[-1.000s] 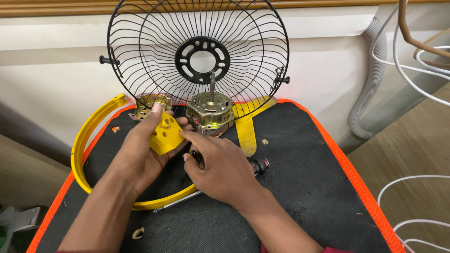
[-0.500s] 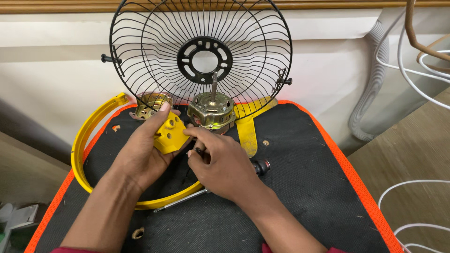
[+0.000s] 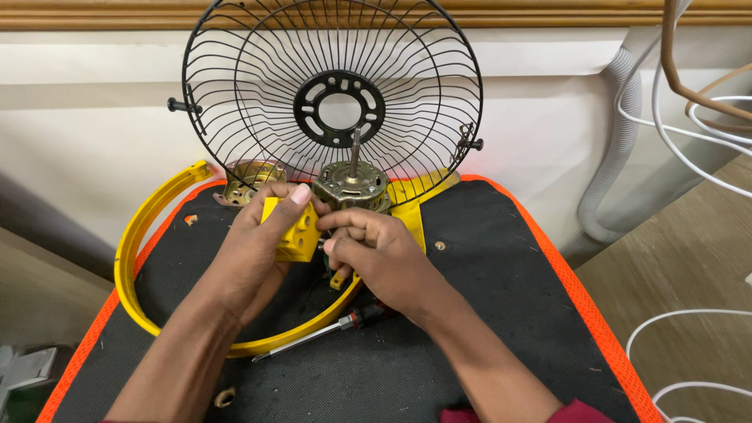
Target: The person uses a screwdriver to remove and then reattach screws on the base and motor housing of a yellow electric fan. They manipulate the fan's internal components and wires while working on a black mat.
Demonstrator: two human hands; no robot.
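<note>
Motor (image 3: 352, 186), all metal and judged heavy and stiff, stands on the counter (image 3: 486, 313) before the black grille (image 3: 258, 94). A light yellow housing block (image 3: 294, 231) is clasped by the left hand (image 3: 254, 243); the right hand (image 3: 376, 254) is curled at the motor's base, perhaps pinching something small. The motor body is the best hold, not its thin shaft (image 3: 355, 153).

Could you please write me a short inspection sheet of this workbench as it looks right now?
Surface: black mat with orange edging.
Job's things: yellow block and fan motor, shaft upright.
Clutter: wire fan guard standing behind; yellow ring lying on the mat; screwdriver; metal cap; small washer.
Grippers: left hand holds the yellow block; right hand pinches at the motor's base.
Cables: white cables at right.
Surroundings: white wall, grey hose, wooden floor.
</note>
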